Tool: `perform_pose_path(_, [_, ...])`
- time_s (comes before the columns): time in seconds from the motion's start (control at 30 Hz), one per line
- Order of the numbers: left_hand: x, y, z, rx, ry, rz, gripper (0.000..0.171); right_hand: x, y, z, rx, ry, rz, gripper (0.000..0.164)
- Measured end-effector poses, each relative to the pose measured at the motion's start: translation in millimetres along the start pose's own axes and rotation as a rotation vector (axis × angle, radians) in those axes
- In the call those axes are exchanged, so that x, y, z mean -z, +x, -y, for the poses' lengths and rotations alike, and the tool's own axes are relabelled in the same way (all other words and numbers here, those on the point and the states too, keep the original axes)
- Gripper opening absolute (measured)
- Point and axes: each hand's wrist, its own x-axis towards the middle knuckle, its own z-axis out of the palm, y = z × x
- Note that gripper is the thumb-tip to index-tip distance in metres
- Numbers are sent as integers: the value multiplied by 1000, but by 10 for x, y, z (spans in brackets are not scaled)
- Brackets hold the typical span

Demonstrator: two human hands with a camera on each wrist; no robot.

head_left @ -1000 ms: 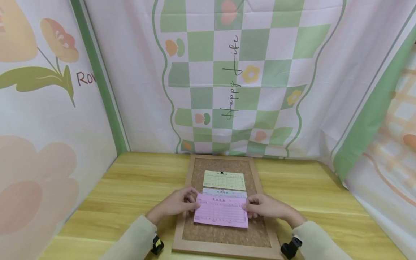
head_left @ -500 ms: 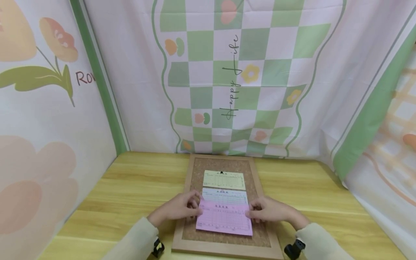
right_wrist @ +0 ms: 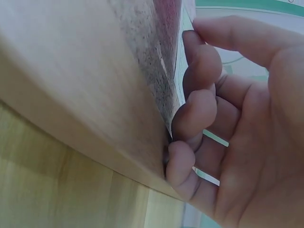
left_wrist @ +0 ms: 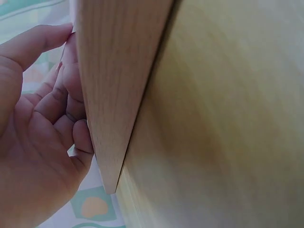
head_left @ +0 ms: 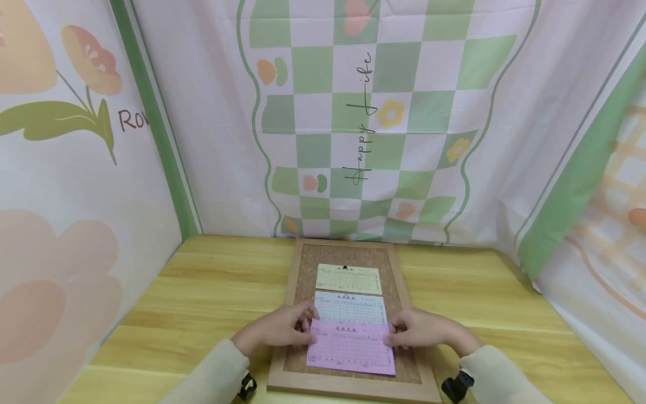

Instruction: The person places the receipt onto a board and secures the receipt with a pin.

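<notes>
A pink printed form (head_left: 350, 350) lies low over the framed cork board, its top edge overlapping the bottom of a pale blue form (head_left: 350, 307). My left hand (head_left: 279, 327) pinches the pink form's left edge between thumb and fingers. At its right edge, my right hand (head_left: 426, 332) pinches it the same way. Above the blue form, a pale yellow form (head_left: 349, 279) hangs under a small black pin (head_left: 345, 267). In the left wrist view, curled fingers (left_wrist: 66, 90) rest along the wooden frame. The right wrist view shows fingers (right_wrist: 202, 66) at the paper's edge, close over the cork.
The cork board (head_left: 308, 258) has a light wooden frame (head_left: 353, 387) and lies on a wood-grain table (head_left: 212, 275). A checked green and white curtain (head_left: 313, 73) hangs behind it. Dark wrist devices (head_left: 457, 386) sit at both cuffs.
Both hands have brought the pink form down the board, toward the person and slightly right. More of the blue form now shows above it. The yellow form stays in place.
</notes>
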Motion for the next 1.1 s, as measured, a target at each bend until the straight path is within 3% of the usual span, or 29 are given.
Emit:
perform_pose_path(0.33, [-10, 4, 7, -4, 14, 27, 33, 0, 6, -11, -35, -10, 39, 28])
perform_pose_path(1.1, [-22, -4, -57, 5, 47, 26, 33, -86, 22, 20, -91, -52, -9, 30])
